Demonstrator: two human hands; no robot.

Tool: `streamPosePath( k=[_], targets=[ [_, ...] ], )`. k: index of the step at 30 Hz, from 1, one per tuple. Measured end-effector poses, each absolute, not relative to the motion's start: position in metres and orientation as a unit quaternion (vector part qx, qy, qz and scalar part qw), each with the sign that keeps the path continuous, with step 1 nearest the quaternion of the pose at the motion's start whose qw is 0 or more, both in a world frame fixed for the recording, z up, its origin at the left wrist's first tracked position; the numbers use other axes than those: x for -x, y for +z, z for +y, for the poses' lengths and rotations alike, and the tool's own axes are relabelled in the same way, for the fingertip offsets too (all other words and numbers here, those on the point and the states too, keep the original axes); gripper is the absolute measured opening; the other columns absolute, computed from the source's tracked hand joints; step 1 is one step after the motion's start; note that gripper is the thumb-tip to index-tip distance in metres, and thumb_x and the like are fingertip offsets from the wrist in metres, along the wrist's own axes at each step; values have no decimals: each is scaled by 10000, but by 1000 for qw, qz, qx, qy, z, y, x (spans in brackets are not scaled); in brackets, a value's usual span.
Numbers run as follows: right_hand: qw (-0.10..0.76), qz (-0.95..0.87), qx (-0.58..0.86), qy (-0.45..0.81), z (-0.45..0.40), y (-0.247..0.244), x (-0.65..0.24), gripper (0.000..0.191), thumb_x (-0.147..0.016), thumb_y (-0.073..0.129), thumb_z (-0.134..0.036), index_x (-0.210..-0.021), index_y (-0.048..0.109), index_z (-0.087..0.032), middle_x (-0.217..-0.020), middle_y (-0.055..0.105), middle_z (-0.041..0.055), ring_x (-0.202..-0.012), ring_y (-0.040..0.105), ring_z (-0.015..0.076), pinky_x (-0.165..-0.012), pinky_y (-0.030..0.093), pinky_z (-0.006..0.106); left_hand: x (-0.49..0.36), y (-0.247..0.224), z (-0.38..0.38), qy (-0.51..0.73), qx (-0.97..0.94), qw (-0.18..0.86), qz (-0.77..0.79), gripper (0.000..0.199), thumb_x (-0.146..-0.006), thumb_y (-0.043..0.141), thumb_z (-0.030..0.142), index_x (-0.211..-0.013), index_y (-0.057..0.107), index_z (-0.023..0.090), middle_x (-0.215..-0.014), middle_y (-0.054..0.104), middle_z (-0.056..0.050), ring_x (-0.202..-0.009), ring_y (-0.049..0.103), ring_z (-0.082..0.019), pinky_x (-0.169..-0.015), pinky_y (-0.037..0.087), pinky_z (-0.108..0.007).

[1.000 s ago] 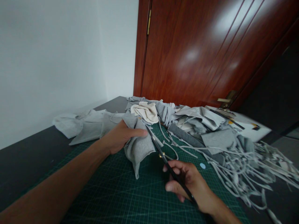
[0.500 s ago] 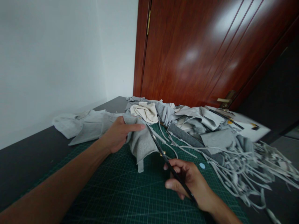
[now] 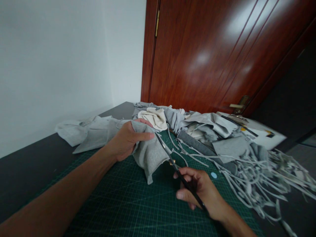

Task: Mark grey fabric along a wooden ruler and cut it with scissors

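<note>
My left hand (image 3: 128, 138) pinches a piece of light grey fabric (image 3: 151, 153) between thumb and fingers, holding it up above the green cutting mat (image 3: 128, 200). The fabric's lower part hangs free with a pointed corner. In my right hand (image 3: 199, 187) are black-handled scissors (image 3: 184, 181), my fingers closed around the handles. Their blades run along the fabric's right edge, with the tips close to my left thumb. Whether the blades are fully closed is hard to make out.
Pale grey cloth (image 3: 95, 133) lies on the dark table to the left. Behind are a cream cloth (image 3: 154, 118) and heaped grey fabric (image 3: 209, 125). Many thin strips (image 3: 256, 184) spread at right, near a clipboard (image 3: 266, 135). A wooden door (image 3: 197, 59) stands beyond.
The fabric's hanging part has shifted, and the small strip at its bottom now appears as a pointed corner. The fingers of my left hand show more behind the cloth. The scissors barely moved.
</note>
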State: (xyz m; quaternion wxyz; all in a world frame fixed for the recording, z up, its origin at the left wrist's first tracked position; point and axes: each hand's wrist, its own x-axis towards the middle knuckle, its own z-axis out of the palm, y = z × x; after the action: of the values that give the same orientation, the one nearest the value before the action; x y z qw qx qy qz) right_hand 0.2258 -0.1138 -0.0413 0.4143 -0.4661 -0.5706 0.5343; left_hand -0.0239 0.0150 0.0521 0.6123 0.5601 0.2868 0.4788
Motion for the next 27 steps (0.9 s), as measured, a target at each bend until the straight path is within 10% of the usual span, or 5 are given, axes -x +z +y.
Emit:
streamPosePath(
  k=[27],
  targets=[
    [432, -576, 371, 586, -115, -53, -229, 697, -696, 1023, -578, -1164, 711, -168, -717, 630, -57, -463, 464, 27, -447, 357, 140, 22, 47, 14, 430, -573, 642, 273, 757, -589, 978, 108, -1245, 604, 160, -876, 785, 20, -737, 696, -153, -754, 564, -296]
  ],
)
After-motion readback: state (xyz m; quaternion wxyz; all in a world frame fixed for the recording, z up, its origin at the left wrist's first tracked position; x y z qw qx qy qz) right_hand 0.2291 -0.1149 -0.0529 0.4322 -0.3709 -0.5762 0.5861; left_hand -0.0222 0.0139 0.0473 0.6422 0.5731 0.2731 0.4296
